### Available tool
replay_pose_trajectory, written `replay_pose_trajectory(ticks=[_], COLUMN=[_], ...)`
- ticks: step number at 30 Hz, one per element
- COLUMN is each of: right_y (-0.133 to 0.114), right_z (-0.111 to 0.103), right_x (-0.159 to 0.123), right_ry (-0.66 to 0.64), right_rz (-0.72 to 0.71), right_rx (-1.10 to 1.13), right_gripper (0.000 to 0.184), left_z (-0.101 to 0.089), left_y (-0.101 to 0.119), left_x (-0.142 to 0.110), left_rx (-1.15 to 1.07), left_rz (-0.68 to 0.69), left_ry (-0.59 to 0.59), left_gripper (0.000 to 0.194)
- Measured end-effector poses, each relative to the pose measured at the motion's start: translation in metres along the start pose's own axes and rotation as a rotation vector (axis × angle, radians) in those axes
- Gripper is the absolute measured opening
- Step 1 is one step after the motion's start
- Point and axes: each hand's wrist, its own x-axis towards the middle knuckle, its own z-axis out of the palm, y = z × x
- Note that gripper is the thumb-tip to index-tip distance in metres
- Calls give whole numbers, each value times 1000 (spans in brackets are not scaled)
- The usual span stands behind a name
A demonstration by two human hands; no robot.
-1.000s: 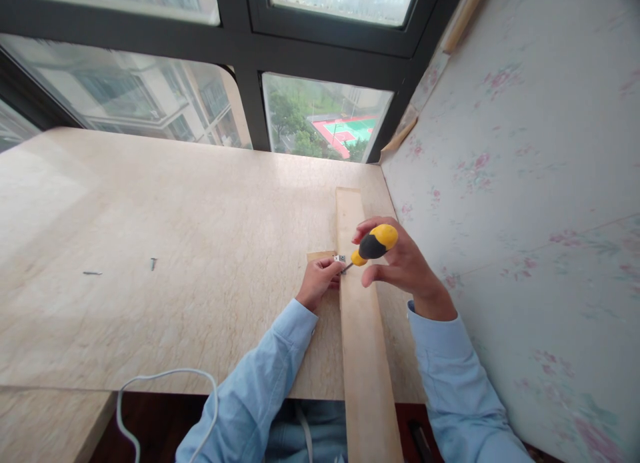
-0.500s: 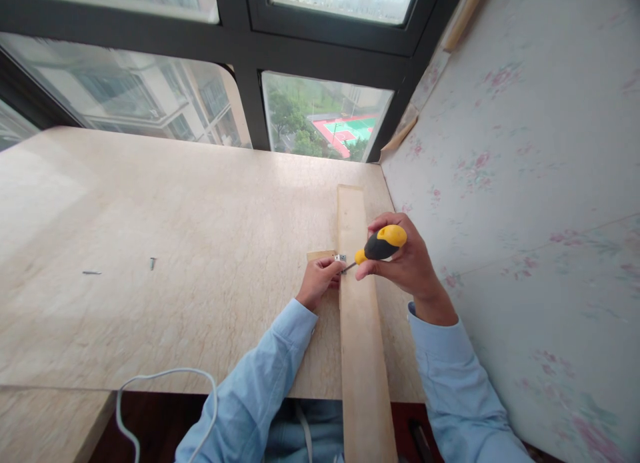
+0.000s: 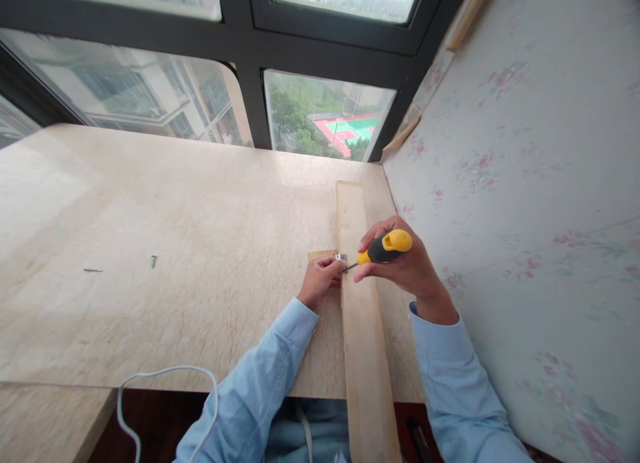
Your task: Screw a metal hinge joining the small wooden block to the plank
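My right hand (image 3: 397, 263) is wrapped round the yellow and black handle of a screwdriver (image 3: 385, 247). Its thin shaft slants down to the left, with the tip beside a small metal bracket (image 3: 341, 257) on a long wooden board (image 3: 364, 343). Pinched fingers of my left hand (image 3: 321, 278) are at the bracket's near side, by the screwdriver tip; what they grip, perhaps a screw, is too small to make out. A short wooden piece (image 3: 321, 254) shows at the board's left edge, partly hidden behind my left hand.
Two loose screws, one upright-looking (image 3: 153, 261) and one lying flat (image 3: 93, 270), rest to the left on the marble-patterned sill (image 3: 210, 209). A white cable (image 3: 167, 368) loops at the front edge. The flowered wall (image 3: 530, 183) stands close on the right, windows at the back.
The screwdriver handle has tipped slightly to the right and downward as my right hand turned. My left hand keeps its place at the bracket. The whole view has shifted a little.
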Motion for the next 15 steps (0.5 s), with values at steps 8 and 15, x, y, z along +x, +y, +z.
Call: replay_pose_trajectory(ticks=[8, 15], right_y=[0, -11], right_z=[-5, -21], right_x=[1, -3], right_ry=[-302, -340], right_rz=[-14, 76], right_rx=[302, 204], right_gripper=[79, 36], left_z=[0, 0], left_y=[-2, -1], left_x=[2, 1], left_rx=[-45, -34], left_rz=[-19, -20], left_ry=[-7, -9], left_gripper=[21, 23])
